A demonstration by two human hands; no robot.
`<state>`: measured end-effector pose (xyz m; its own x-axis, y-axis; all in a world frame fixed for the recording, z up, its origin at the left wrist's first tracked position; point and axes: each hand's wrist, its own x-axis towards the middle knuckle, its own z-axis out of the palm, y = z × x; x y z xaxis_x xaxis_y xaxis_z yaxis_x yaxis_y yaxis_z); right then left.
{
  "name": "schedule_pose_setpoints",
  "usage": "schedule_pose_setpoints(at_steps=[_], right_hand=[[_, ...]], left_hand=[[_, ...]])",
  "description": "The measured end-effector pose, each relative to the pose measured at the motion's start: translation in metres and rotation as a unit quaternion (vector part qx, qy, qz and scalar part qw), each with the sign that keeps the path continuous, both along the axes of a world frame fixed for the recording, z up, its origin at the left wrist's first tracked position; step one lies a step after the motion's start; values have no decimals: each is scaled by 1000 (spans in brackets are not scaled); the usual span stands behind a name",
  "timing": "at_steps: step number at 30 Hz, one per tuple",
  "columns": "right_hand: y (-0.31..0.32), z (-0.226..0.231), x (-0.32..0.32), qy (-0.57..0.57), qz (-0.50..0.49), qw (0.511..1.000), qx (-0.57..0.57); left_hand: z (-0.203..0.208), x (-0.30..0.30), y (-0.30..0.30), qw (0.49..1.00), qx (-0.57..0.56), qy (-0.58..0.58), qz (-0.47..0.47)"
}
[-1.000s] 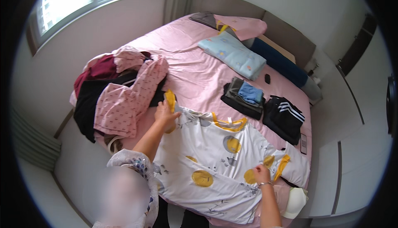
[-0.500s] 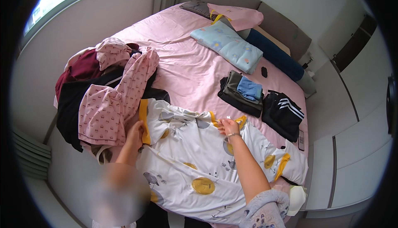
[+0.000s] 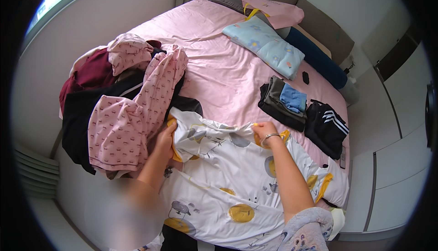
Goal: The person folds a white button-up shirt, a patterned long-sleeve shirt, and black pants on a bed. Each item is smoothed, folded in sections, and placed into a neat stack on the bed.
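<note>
A white short-sleeved top (image 3: 255, 182) with yellow trim and grey and yellow prints lies spread over the near part of the bed, its lower end toward me. My left hand (image 3: 166, 141) is closed on the yellow cuff of its left-side sleeve, fingers partly behind the cloth. At the neckline, beside the yellow collar (image 3: 284, 137), my right hand (image 3: 266, 133) pinches the fabric and raises it slightly. Cloth between the two hands is drawn up into folds. A bracelet (image 3: 272, 136) circles my right wrist. The other sleeve (image 3: 325, 186) lies flat at the right.
Left of the top is a heap of clothes, with pink patterned pajamas (image 3: 118, 130) uppermost. Folded clothes (image 3: 280, 103) and black striped trousers (image 3: 326, 128) sit to the right. Farther back are a folded light-blue quilt (image 3: 264, 46), a small black object (image 3: 305, 77) and a pink bag (image 3: 271, 10).
My left hand has gathered the sleeve cuff and brought it inward. My right hand's fingers have closed on the neckline and lifted it a little. The view has shifted slightly.
</note>
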<state>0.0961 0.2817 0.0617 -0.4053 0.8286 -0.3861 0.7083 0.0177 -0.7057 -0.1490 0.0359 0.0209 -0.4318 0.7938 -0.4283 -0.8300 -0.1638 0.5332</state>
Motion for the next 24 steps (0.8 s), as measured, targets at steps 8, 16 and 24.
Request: schedule_pose_setpoints(at_steps=[8, 16, 24], right_hand=[[8, 20, -9, 295, -242, 915, -132], [-26, -37, -12, 429, -219, 865, -142], [-114, -28, 54, -45, 113, 834, 538]], left_hand=[[22, -46, 0, 953, -2, 272, 135], [-66, -65, -3, 859, -204, 466, 62], [-69, -73, -14, 954, -119, 275, 32]])
